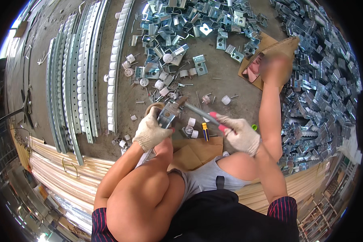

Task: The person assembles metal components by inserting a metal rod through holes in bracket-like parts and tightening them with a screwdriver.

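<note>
My left hand (149, 133), in a white knit glove, is closed round a bent galvanized bracket (165, 118) with a round hole, held up between my legs. Fingers of my gloved right hand (243, 136) wrap the end of a hammer (198, 111) with a grey handle. Its head is right by the bracket's upper end; I cannot tell whether they touch. Around them on the floor lie white plastic rollers (226, 100) and loose metal pins (154, 96). Beside my right hand is a yellow and blue screwdriver (205, 132).
Bracket heaps lie ahead (189, 18) and along the right (316, 105). Perforated metal rails (93, 84) and a white roller track (114, 68) lie on the left. My right foot is on cardboard, near a phone-like screen (253, 68). More cardboard (195, 154) lies between my legs.
</note>
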Demonstrator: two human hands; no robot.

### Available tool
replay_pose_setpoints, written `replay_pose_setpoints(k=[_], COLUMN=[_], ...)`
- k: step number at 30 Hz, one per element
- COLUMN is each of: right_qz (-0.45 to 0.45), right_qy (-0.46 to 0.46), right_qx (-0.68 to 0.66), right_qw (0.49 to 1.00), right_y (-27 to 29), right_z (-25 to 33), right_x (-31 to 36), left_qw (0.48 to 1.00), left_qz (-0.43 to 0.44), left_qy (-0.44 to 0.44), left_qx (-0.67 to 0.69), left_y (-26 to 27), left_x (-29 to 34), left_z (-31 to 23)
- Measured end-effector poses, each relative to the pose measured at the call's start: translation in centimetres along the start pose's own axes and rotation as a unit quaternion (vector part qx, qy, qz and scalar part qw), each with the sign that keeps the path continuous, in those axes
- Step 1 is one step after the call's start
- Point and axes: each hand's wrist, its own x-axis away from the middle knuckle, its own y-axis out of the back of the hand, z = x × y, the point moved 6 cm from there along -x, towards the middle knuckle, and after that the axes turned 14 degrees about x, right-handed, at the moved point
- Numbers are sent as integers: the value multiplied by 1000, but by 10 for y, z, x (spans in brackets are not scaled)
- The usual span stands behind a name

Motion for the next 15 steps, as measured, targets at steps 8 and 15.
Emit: replay_pose_setpoints(k=[8, 15], right_qz=[103, -25], right_qy=[-113, -162], right_qx=[-60, -168], right_qw=[986, 972], right_y=[-13, 22], right_z=[-11, -28], right_x=[6, 4], left_qw=[998, 999], left_qz=[5, 39], left_qy=[-55, -12], left_qx=[-9, 19], left_y=[-4, -7], left_x=[-7, -10], left_z=[-18, -10])
